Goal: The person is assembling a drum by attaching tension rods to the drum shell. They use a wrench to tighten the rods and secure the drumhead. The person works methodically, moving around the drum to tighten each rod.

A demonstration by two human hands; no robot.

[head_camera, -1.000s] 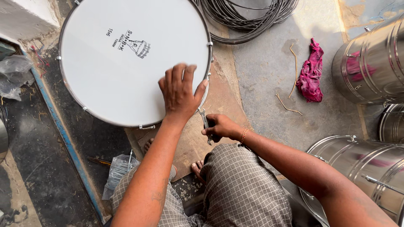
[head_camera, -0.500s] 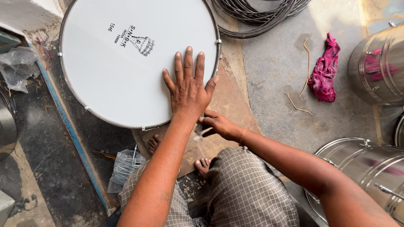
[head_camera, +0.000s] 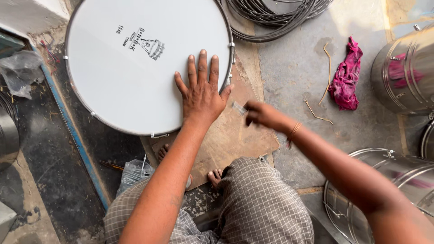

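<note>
A large round drum with a white head (head_camera: 135,68) and a metal rim lies flat on the floor in front of me. My left hand (head_camera: 201,95) rests flat on the drum head near its right edge, fingers spread. Just off the drum's right rim, my right hand (head_camera: 264,115) is blurred by motion and grips a small metal tool (head_camera: 238,108) between its fingers. The hand hovers over a brown board (head_camera: 230,135) on the floor. My bare feet (head_camera: 216,176) show beneath my checked garment.
Shiny steel drum shells stand at the right (head_camera: 402,72) and lower right (head_camera: 384,190). A pink rag (head_camera: 346,77) lies on the concrete. Coiled metal hoops (head_camera: 275,18) sit at the top. Plastic bags lie at the left (head_camera: 20,72) and near my knee (head_camera: 133,174).
My left hand slid further onto the drum head and spread flat. My right hand lifted away from the drum's lower rim to the right with the small tool.
</note>
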